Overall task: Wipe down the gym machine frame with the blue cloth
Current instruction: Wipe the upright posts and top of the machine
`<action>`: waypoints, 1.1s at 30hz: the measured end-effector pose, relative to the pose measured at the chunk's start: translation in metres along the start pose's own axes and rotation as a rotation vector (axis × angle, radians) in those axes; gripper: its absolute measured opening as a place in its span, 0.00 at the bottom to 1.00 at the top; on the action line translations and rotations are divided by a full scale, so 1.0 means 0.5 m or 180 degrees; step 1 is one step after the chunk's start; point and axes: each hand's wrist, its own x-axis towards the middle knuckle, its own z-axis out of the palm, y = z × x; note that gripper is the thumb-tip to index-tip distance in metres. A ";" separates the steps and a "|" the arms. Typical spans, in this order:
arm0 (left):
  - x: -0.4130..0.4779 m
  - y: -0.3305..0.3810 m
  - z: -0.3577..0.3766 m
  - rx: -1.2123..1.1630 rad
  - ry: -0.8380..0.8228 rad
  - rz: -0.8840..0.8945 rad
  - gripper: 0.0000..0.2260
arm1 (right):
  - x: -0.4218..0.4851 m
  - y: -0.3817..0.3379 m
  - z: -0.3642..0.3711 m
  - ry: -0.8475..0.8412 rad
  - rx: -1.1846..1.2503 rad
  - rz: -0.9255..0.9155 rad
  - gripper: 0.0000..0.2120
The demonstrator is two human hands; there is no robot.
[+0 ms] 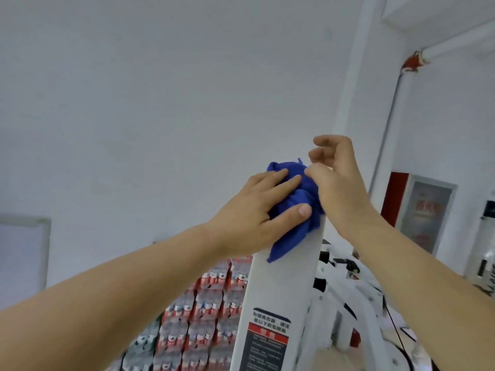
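Frame [281, 279] of a white gym machine rises before us. We hold the blue cloth [293, 198] bunched high on its post, likely to rub there. Our left hand [254, 212], arm raised, presses it with straight fingers; our right hand [338, 183], fingers curled, meets its top edge, grip unclear.

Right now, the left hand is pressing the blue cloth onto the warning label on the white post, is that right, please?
Not quite: the left hand presses the cloth onto the bare post well above the label, not onto it, as the head view shows.
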 end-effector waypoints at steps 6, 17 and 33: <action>-0.117 -0.010 0.120 -0.0842 0.0988 -0.0409 0.27 | -0.038 0.072 -0.034 -0.0071 -0.1482 -0.0473 0.12; -0.303 -0.075 0.177 -0.1315 0.0409 -0.0391 0.30 | -0.277 0.114 0.057 0.0517 -0.2805 -0.0877 0.21; -0.340 -0.123 0.241 -0.2731 -0.0095 -0.0713 0.25 | -0.334 0.187 0.191 0.1165 -0.3424 -0.1178 0.23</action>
